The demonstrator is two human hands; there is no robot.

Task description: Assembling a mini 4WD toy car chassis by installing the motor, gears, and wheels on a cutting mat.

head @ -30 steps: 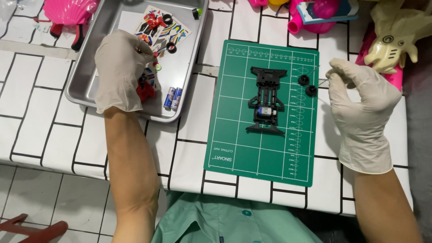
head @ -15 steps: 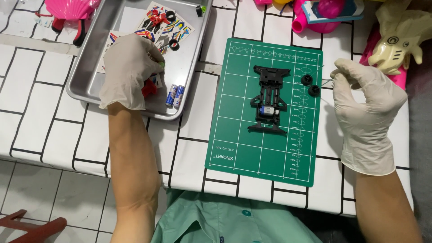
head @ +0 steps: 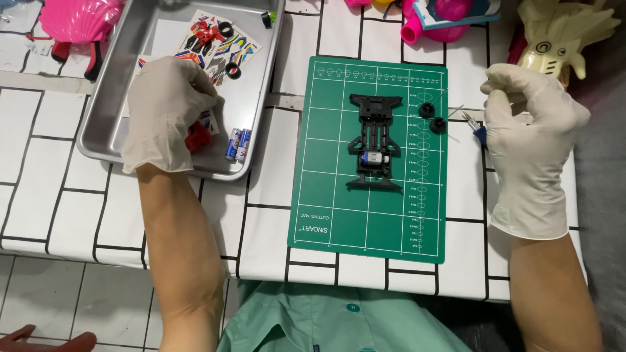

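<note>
The left hand (head: 171, 111), gloved, lies curled over a red part (head: 197, 137) at the lower end of the tray (head: 107, 124), left of centre; the palm hides most of the part, and I cannot tell whether the fingers pinch it or only rest on it. The right hand (head: 531, 130), at the right edge, has its fingers pressed together around a small blue-handled tool (head: 478, 130), its handle mostly covered. The black chassis (head: 373, 143) lies flat mid-frame on the green mat (head: 365, 221), a silver motor near its lower end. Two black wheels (head: 432, 117) lie just right of it. Two batteries (head: 238, 144) lie in the tray beside the red part.
</note>
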